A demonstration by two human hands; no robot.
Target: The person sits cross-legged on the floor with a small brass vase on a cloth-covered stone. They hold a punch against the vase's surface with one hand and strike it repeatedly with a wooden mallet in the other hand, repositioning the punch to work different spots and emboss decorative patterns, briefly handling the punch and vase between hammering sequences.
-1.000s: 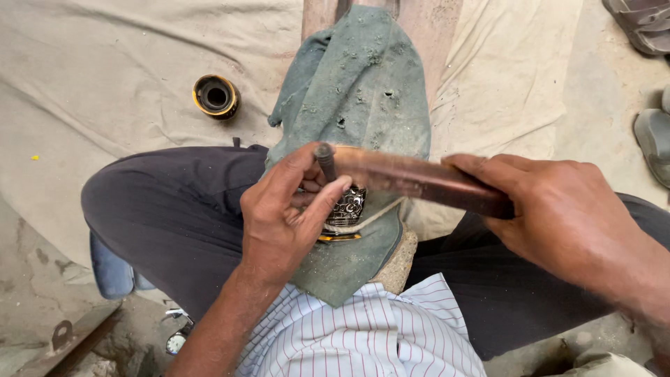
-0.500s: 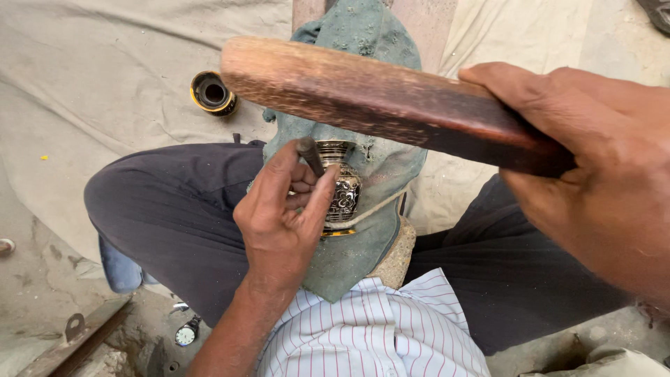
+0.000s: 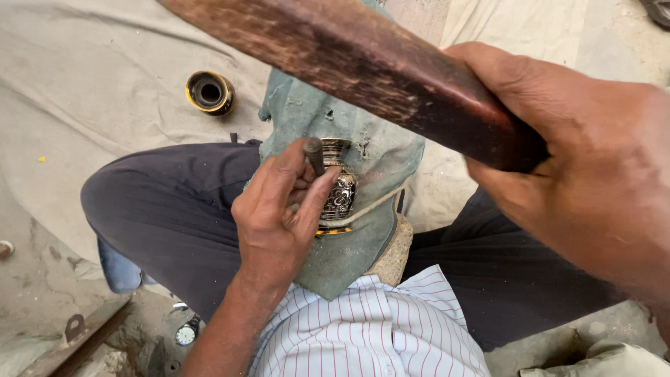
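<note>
Since half a second ago the wooden mallet (image 3: 363, 66) has been raised further and brought nearer the camera, so that it now fills the top of the view, while the small engraved metal vase (image 3: 340, 188) has been left in place on the green cloth pad (image 3: 349, 126).

The vase is lying on its side over the padded block between the knees. It is pinned there by the left hand (image 3: 279, 216), whose fingers are curled closed around a short dark metal punch (image 3: 314, 155) with its tip set against the vase at about 10 o'clock of the body. The right hand (image 3: 579, 167) is wrapped fully shut around the mallet's handle end, at 2 o'clock from the vase and well above it.

A blow that lands off the punch head would probably fall on the left thumb or knuckles, which lie just beside it. A tilted punch could skid across the relief and scar it. The rounded vase could also roll on the soft cloth under a glancing stroke.

A second dark, gold-rimmed vessel (image 3: 208, 91) stands on the canvas sheet (image 3: 91, 84) at 10 o'clock, well apart.
</note>
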